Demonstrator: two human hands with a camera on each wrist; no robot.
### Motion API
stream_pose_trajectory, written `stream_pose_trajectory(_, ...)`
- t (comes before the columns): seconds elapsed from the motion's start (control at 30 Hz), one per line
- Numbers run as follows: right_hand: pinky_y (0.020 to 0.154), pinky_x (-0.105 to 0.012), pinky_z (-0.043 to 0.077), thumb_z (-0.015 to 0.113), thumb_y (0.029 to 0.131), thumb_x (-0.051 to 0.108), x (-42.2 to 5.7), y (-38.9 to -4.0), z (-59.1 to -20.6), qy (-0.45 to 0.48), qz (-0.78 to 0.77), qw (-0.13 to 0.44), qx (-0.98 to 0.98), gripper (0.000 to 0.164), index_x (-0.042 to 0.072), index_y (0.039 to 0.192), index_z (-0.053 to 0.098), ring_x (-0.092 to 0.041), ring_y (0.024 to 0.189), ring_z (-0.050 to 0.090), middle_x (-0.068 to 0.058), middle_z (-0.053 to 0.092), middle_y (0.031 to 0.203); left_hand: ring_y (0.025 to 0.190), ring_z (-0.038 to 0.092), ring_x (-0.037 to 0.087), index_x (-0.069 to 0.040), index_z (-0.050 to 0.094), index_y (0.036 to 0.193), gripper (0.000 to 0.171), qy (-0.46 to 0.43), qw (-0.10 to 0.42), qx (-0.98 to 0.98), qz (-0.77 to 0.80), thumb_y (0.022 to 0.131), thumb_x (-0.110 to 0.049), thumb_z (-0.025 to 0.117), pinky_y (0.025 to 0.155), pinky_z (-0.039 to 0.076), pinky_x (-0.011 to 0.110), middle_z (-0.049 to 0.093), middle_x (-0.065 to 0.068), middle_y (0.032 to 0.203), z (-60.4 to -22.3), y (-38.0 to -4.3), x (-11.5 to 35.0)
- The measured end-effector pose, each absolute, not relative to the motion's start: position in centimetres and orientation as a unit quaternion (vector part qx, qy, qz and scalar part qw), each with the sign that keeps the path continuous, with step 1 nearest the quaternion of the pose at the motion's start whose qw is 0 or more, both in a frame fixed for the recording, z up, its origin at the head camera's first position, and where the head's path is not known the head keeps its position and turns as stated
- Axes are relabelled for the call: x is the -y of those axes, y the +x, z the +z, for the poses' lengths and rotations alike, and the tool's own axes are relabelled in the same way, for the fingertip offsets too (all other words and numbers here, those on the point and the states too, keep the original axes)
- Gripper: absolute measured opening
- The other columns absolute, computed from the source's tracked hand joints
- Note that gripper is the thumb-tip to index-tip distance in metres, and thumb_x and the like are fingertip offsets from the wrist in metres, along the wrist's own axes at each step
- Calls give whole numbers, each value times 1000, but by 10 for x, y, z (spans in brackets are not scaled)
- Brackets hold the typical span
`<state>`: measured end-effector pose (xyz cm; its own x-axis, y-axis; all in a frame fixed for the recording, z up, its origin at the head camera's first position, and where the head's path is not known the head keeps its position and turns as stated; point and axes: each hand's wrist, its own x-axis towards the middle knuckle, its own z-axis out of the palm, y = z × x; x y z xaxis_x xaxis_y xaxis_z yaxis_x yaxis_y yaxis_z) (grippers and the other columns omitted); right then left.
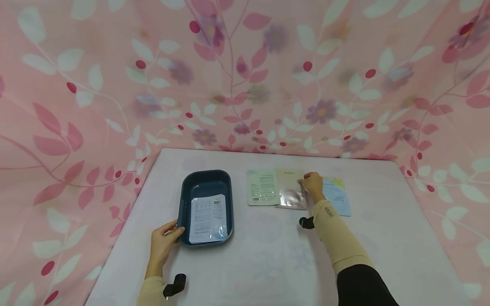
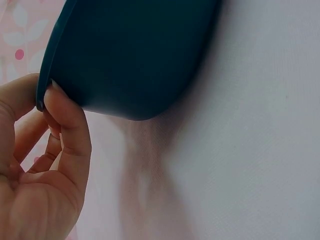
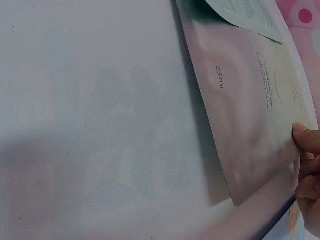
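Observation:
At the lower left corner of a dark blue tray (image 1: 206,185), my left hand (image 1: 163,242) pinches the rim between thumb and fingers. The left wrist view shows the tray's outer wall close to those fingers. Inside the tray lies a white packet (image 1: 208,219) with fine print. My right hand (image 1: 311,185) pinches the right edge of a beige and silver sheet mask packet (image 1: 289,187), marked 23ml in the right wrist view. That edge appears slightly raised there. A green packet (image 1: 263,188) overlaps its left side.
A light blue packet (image 1: 338,199) with a yellow top lies to the right, partly behind my right hand and sleeve. Everything rests on a white-covered table (image 1: 260,263). Pink floral cloth (image 1: 245,85) hangs behind the table and at both sides.

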<state>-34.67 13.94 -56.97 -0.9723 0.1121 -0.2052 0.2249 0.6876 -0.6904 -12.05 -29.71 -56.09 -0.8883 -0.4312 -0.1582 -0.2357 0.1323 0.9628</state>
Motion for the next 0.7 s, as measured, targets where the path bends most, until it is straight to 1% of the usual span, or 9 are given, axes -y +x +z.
stream_pose_trajectory(0.1, 80, -43, 46, 63, 82, 16, -140, -345, -565, 106, -413, 62, -902, 39, -8, 111, 56, -37, 100, 52, -25, 54, 112, 54, 53, 11, 12, 56, 110, 40, 232, 66, 746, -621, 74, -1, 68, 50, 49, 27, 49, 6, 77, -556, -121, 296)
stream_pose_trajectory(0.2, 78, -42, 47, 62, 82, 16, -141, -343, -560, 92, -439, 33, -893, 35, -7, 107, 59, -36, 96, 55, -24, 57, 107, 54, 53, 10, 13, 56, 109, 40, 226, 75, 746, -622, 74, -1, 68, 49, 48, 26, 50, 4, 75, -557, -120, 296)
stream_pose_trajectory(0.33, 73, -42, 47, 64, 81, 16, -139, -336, -551, 39, -448, -35, -893, 29, -7, 99, 63, -35, 90, 56, -23, 61, 98, 53, 52, 7, 11, 59, 105, 40, 207, 101, 742, -630, 71, -6, 70, 46, 47, 22, 51, 1, 73, -566, -119, 300)
stream_pose_trajectory(0.43, 64, -40, 47, 66, 79, 15, -138, -331, -542, 5, -446, -87, -891, 25, -6, 93, 66, -34, 81, 56, -22, 63, 90, 54, 52, 6, 9, 61, 104, 41, 187, 113, 737, -639, 70, -11, 72, 45, 47, 22, 51, 1, 73, -577, -118, 304)
stream_pose_trajectory(0.57, 52, -30, 44, 68, 78, 15, -136, -325, -527, -20, -461, -133, -877, 21, -3, 89, 69, -25, 66, 56, -19, 64, 83, 54, 52, 4, 8, 60, 106, 44, 188, 110, 738, -639, 70, -14, 73, 45, 47, 22, 52, -1, 73, -588, -120, 308)
stream_pose_trajectory(0.7, 47, -23, 41, 68, 78, 17, -135, -319, -509, -66, -481, -162, -859, 19, 0, 87, 70, -11, 54, 52, -16, 65, 76, 54, 51, 5, 10, 58, 109, 41, 219, 86, 744, -626, 73, -6, 70, 47, 46, 22, 51, 1, 74, -573, -120, 301)
